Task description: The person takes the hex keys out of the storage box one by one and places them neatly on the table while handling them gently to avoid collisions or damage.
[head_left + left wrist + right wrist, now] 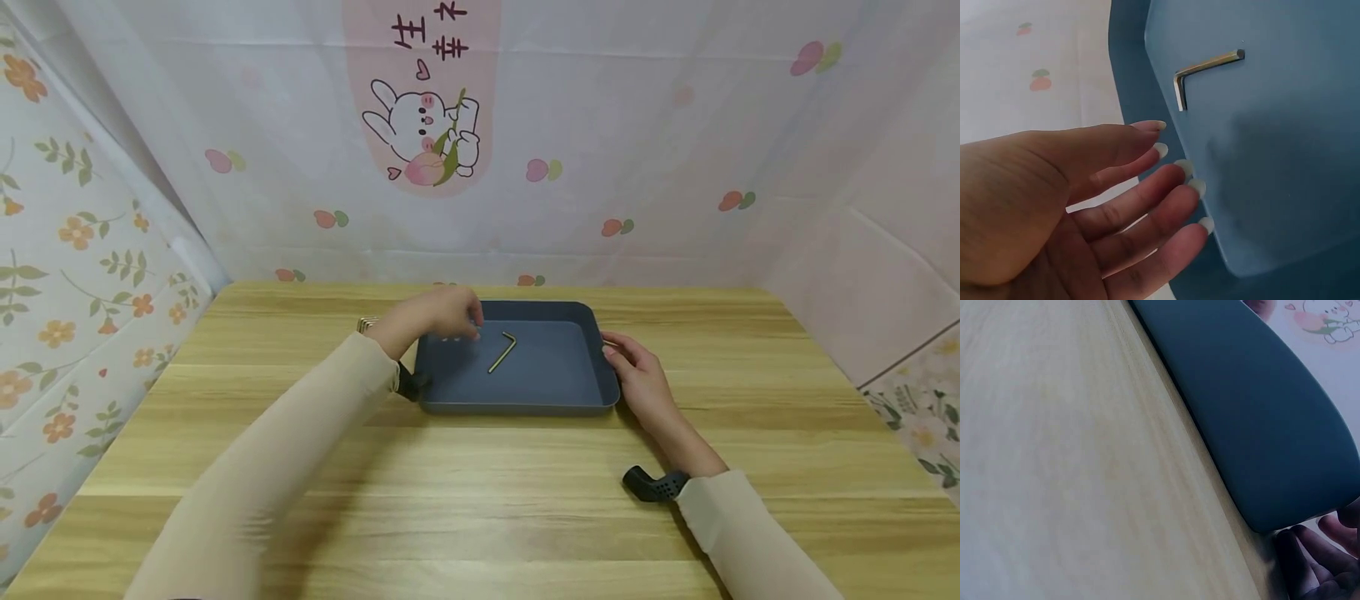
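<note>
A brass-coloured hex key (503,353) lies on the floor of a shallow blue-grey tray (547,379). Over the tray's left part hovers my left hand (442,312), palm down, with nothing between its loosely bent fingers. In the left wrist view, the same hand (1116,200) has thumb and fingers apart, and the hex key (1207,65) shows beyond the fingertips. My right hand (637,375) holds the tray's right side, thumb at the rim. In the right wrist view, the fingers (1316,556) lie against the tray's outer wall (1260,412).
Thin gold-coloured parallel bars (366,323) show left of the tray, partly hidden behind the left hand. The tray stands towards the back of the wooden table (487,500). A printed curtain (637,150) hangs behind it.
</note>
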{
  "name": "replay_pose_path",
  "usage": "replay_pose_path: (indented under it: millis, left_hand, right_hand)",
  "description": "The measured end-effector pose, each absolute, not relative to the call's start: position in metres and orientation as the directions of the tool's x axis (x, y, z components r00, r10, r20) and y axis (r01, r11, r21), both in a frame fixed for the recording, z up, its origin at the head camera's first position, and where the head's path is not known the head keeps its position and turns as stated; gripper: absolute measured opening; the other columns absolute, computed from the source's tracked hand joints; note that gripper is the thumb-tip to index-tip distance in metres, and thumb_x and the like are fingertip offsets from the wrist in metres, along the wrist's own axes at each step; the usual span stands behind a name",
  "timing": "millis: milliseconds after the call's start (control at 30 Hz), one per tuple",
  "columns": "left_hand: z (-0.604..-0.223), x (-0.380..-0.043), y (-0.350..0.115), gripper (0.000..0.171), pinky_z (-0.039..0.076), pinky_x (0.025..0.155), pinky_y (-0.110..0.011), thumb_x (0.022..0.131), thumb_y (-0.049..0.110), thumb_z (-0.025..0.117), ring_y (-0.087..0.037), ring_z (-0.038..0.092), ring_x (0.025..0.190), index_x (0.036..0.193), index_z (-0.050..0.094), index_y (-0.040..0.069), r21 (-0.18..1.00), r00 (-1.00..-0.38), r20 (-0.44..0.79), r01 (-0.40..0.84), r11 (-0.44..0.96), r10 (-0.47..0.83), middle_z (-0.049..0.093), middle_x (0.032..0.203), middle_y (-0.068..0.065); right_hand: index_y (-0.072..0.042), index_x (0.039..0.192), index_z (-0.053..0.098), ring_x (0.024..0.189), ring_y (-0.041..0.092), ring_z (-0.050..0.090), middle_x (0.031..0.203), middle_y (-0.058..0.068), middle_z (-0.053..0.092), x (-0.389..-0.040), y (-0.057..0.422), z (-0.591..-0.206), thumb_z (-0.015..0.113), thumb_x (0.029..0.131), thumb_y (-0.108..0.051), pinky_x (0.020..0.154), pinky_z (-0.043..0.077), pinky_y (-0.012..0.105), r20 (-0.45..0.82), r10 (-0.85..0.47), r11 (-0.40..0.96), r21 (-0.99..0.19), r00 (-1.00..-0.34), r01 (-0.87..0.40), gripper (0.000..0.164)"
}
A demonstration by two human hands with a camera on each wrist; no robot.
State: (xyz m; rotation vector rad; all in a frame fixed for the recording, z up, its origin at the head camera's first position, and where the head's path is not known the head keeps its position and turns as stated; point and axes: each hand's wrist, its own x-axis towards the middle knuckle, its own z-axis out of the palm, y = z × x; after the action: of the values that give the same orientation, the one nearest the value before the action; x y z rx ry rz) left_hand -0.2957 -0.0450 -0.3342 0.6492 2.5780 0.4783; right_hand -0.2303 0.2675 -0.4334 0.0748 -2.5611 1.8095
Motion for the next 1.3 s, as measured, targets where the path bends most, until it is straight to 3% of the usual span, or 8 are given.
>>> replay_pose_path:
  millis: [200, 400, 567, 700, 967, 1233, 1300]
  left_hand:
    - [-0.342, -0.298, -0.033, 0.027, 0.053, 0.062, -0.026, 0.097, 0.012, 0.067, -0.021, 0.066, 0.077, 0.122, 0.069, 0.001, 0.446, -0.767, -0.354, 0.364, 0.818, 0.535, 0.072, 0.098, -0.012]
    - [-0.353, -0.295, -0.022, 0.029, 0.059, 0.068, -0.03, 0.096, 0.011, 0.067, -0.015, 0.064, 0.074, 0.124, 0.068, 0.003, 0.507, -0.762, -0.377, 0.306, 0.806, 0.527, 0.069, 0.095, -0.008]
    - [-0.357, -0.294, -0.014, 0.03, 0.054, 0.062, -0.027, 0.095, 0.01, 0.07, -0.013, 0.057, 0.064, 0.124, 0.067, 0.003, 0.514, -0.785, -0.355, 0.289, 0.808, 0.507, 0.063, 0.083, -0.004]
    - [-0.36, -0.294, -0.008, 0.033, 0.049, 0.059, -0.025, 0.093, 0.01, 0.073, -0.011, 0.052, 0.06, 0.125, 0.067, 0.003, 0.513, -0.795, -0.341, 0.29, 0.808, 0.501, 0.061, 0.088, -0.003]
    - [-0.364, -0.295, 0.002, 0.032, 0.045, 0.064, -0.024, 0.092, -0.002, 0.07, -0.014, 0.053, 0.078, 0.122, 0.069, 0.009, 0.458, -0.806, -0.345, 0.303, 0.836, 0.481, 0.065, 0.11, -0.011]
    - [-0.362, -0.295, 0.005, 0.027, 0.051, 0.078, -0.029, 0.092, -0.001, 0.07, -0.017, 0.058, 0.089, 0.117, 0.072, 0.008, 0.461, -0.798, -0.316, 0.343, 0.818, 0.512, 0.069, 0.115, -0.009]
    - [-0.362, -0.295, 0.006, 0.026, 0.052, 0.075, -0.028, 0.092, -0.001, 0.07, -0.016, 0.059, 0.087, 0.116, 0.073, 0.007, 0.475, -0.793, -0.318, 0.341, 0.812, 0.519, 0.07, 0.113, -0.011]
  right_hand:
    - [-0.004, 0.15, 0.046, 0.102, -0.005, 0.06, 0.144, 0.026, 0.054, -0.23, 0.268, -0.435, 0.046, 0.109, -0.025, 0.085, 0.05, 0.01, 0.019, -0.042, 0.319, -0.947, -0.999, -0.031, 0.046]
    - [-0.003, 0.15, 0.046, 0.102, -0.005, 0.06, 0.143, 0.027, 0.054, -0.23, 0.267, -0.436, 0.045, 0.109, -0.025, 0.085, 0.05, 0.01, 0.027, -0.046, 0.323, -0.946, -0.999, -0.04, 0.046]
    - [-0.003, 0.15, 0.046, 0.101, -0.006, 0.06, 0.144, 0.027, 0.054, -0.229, 0.267, -0.436, 0.045, 0.109, -0.025, 0.085, 0.05, 0.009, 0.024, -0.045, 0.325, -0.945, -0.999, -0.038, 0.046]
    - [-0.004, 0.15, 0.046, 0.102, -0.006, 0.06, 0.144, 0.026, 0.054, -0.229, 0.267, -0.436, 0.045, 0.109, -0.026, 0.085, 0.05, 0.009, 0.021, -0.044, 0.327, -0.944, -0.999, -0.034, 0.046]
    - [-0.003, 0.15, 0.045, 0.103, -0.005, 0.06, 0.144, 0.027, 0.054, -0.23, 0.267, -0.436, 0.045, 0.11, -0.025, 0.085, 0.05, 0.009, 0.022, -0.046, 0.318, -0.947, -0.999, -0.036, 0.046]
    - [-0.002, 0.15, 0.046, 0.101, -0.005, 0.06, 0.143, 0.027, 0.054, -0.232, 0.268, -0.435, 0.045, 0.11, -0.025, 0.084, 0.051, 0.01, 0.029, -0.047, 0.315, -0.948, -0.998, -0.042, 0.046]
    - [-0.003, 0.15, 0.046, 0.102, -0.005, 0.06, 0.144, 0.027, 0.054, -0.231, 0.268, -0.435, 0.045, 0.11, -0.026, 0.084, 0.051, 0.01, 0.028, -0.049, 0.318, -0.947, -0.998, -0.043, 0.047]
